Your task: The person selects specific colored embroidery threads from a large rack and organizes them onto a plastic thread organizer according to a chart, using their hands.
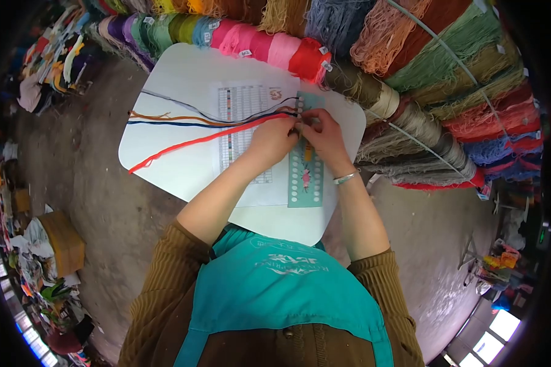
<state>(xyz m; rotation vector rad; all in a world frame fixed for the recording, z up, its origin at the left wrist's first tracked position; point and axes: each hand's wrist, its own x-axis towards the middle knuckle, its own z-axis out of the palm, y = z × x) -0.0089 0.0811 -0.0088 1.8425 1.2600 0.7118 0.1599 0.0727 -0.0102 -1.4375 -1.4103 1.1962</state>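
A green thread card (pixel 296 183) with white-rimmed holes down both sides and a flower print lies on the white board. My left hand (pixel 274 140) is closed at the card's left edge, where the red thread (pixel 196 141) runs into its fingertips. Bent in a pinch against it, my right hand (pixel 326 139) is over the card's upper half; what its fingertips grip is hidden. Above the red strand, dark blue thread (pixel 177 123), orange-brown thread (pixel 165 116) and grey-black thread (pixel 190 106) trail leftward from the card.
Under the threads is a printed colour chart (pixel 245 101) on the white board (pixel 165 79). Rolls of coloured thread (pixel 251 43) line the board's far side, with more hanks (pixel 434 122) to the right. A cardboard box (pixel 64 241) stands on the floor at left.
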